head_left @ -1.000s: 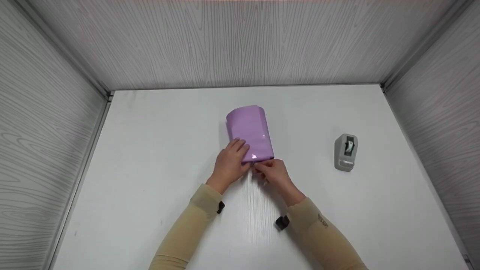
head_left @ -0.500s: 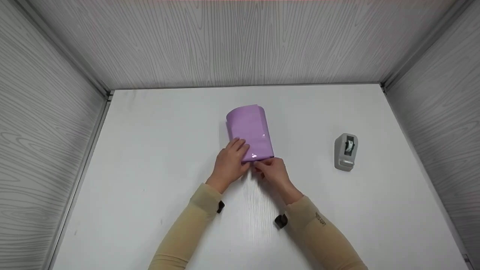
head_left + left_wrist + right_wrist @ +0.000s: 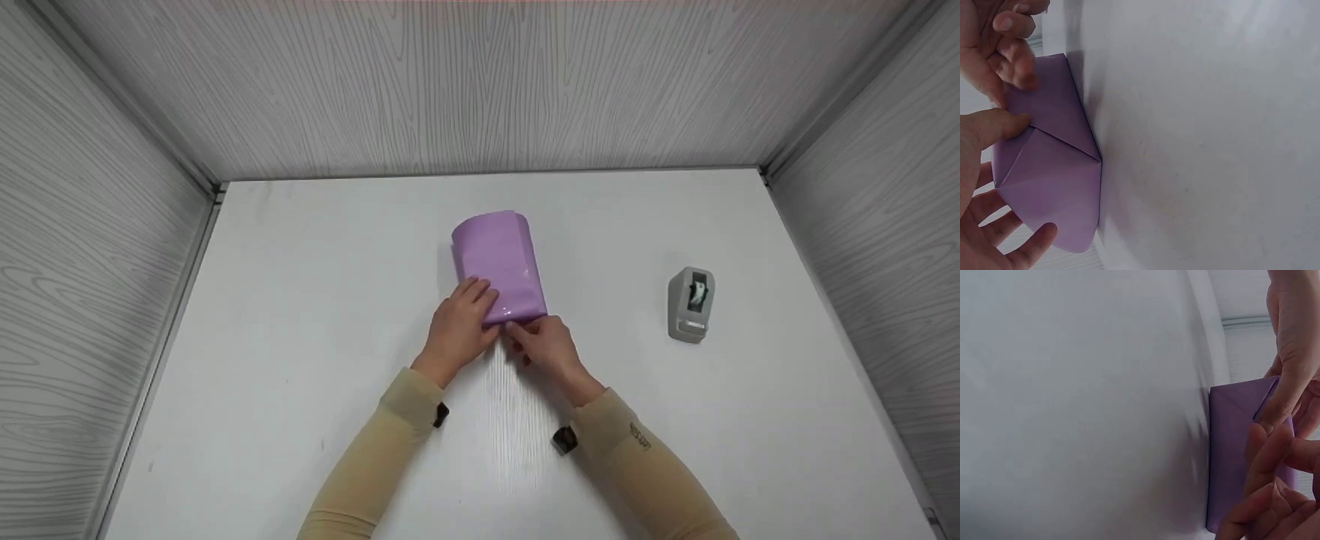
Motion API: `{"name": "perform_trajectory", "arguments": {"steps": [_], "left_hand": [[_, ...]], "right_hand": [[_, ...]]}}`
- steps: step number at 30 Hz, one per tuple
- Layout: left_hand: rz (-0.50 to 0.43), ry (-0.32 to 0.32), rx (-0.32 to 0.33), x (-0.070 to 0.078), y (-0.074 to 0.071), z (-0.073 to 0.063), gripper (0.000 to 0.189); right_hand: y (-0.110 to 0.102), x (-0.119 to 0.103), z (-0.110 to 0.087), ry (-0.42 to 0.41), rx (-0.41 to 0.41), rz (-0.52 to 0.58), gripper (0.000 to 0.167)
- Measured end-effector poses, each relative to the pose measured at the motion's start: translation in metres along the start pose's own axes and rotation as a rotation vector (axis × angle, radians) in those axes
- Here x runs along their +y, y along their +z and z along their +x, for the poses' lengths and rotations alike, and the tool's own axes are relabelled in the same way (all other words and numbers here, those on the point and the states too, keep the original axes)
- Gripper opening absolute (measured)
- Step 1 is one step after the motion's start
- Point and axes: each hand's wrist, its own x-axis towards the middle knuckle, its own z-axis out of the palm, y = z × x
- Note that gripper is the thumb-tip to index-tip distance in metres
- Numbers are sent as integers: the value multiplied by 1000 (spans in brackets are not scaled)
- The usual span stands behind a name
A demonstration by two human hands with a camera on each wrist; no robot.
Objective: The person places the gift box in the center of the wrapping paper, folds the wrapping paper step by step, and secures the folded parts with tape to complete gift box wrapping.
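Note:
A purple paper-wrapped package (image 3: 499, 255) lies on the table, its near end folded into flaps. In the left wrist view, creases meet on that folded end (image 3: 1055, 157). My left hand (image 3: 459, 326) holds the package, fingers spread over its top and thumb pressed on the end fold. At the right part of the same end, my right hand (image 3: 549, 346) touches the paper with bent fingers (image 3: 1266, 458). Its thumb lies at the upper edge. Whether anything thin is pinched between thumb and forefinger is hidden.
A grey tape dispenser (image 3: 690, 306) with a roll in it stands on the right side of the white table (image 3: 315, 300). Grey wood-grain panels (image 3: 480, 90) enclose the table at the back and both sides. Each wrist carries a small black camera (image 3: 565, 440).
The right hand's thumb and fingers have shifted slightly against the package's near end. The left hand and the package stay nearly where they were.

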Motion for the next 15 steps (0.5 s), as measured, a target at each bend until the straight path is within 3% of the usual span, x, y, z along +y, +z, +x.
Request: {"name": "perform_trajectory", "arguments": {"steps": [8,12,15], "left_hand": [[0,24,29,-1,1,0,51],[-1,29,34,-1,1,-1,49],[-7,28,32,-1,1,-1,49]], "right_hand": [[-7,3,0,-61,-182,-20,20],[-9,4,0,-114,-217,-10,21],[-9,5,0,-102,-231,-14,24]]}}
